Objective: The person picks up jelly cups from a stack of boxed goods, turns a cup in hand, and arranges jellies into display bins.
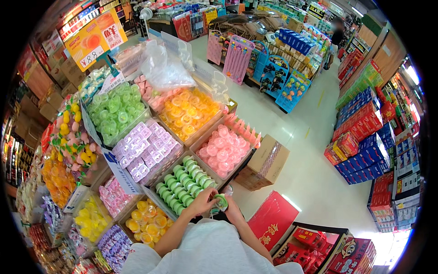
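Observation:
Both of my hands meet around a small green round cup (221, 202) with a clear top, just past the near right corner of a bin. My right hand (232, 209) grips its right side, and my left hand (204, 201) has its fingers against the left side. Under and beyond my left hand, green cups (184, 179) lie in slanting rows in the bin. Another small clear-topped item (227, 190) shows just beyond my right hand, partly hidden; whether I hold it I cannot tell. Pink round cups (224, 149) fill the neighbouring bin.
Bins of purple square cups (147, 147), orange cups (188, 111) and yellow cups (149, 221) surround the green ones. A cardboard box (263, 164) stands on the floor to the right, near a red board (273, 219). Farther off, a person (337, 37) stands in the aisle.

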`<state>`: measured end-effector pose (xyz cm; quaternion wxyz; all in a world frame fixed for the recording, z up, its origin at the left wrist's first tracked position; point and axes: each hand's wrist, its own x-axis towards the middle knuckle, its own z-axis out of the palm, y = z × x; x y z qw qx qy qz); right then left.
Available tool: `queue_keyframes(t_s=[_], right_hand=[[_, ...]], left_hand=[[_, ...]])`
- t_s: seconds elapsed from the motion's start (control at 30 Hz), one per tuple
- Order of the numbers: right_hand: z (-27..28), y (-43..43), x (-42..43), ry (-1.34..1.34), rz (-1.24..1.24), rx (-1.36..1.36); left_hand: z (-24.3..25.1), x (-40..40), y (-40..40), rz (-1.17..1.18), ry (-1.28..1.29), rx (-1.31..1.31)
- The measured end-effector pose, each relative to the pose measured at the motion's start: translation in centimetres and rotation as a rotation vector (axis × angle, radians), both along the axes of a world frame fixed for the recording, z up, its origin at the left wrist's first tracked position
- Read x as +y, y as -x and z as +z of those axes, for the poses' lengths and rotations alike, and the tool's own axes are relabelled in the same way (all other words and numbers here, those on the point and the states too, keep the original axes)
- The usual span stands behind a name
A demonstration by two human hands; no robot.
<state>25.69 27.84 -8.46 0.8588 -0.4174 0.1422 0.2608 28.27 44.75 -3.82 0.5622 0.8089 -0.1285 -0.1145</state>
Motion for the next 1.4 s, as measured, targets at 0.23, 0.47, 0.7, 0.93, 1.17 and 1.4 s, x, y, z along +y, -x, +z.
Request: queue_keyframes(t_s=[0.23, 0.47, 0.7, 0.93, 1.17, 1.4], right_hand=[[0.8, -0.1, 0.9, 0.365, 0.147, -0.078], [-0.6, -0.5, 0.1, 0.385, 0.082, -0.224], [-1.5, -0.5, -0.2, 0.468, -0.067, -0.236], [-1.5, 0.5, -0.5, 0.531, -0.154, -0.266], [-1.4, 0.9, -0.8, 0.36, -0.21, -0.184], [-2.9, 1.1, -1.7, 0.242, -0.081, 0.009]], left_hand=[[-2.3, 2.3, 0.4, 0.122, 0.063, 0.063], [-2.6, 2.6, 1.9, 0.209, 0.041, 0.148], [-2.3, 2.1, 1.3, 0.168, 0.128, 0.16], [-1.0, 1.4, 1.8, 0.164, 0.291, 0.449], [-2.2, 1.5, 1.2, 0.181, 0.332, 0.503], [-1.4, 0.7, 1.2, 0.161, 0.289, 0.51]])
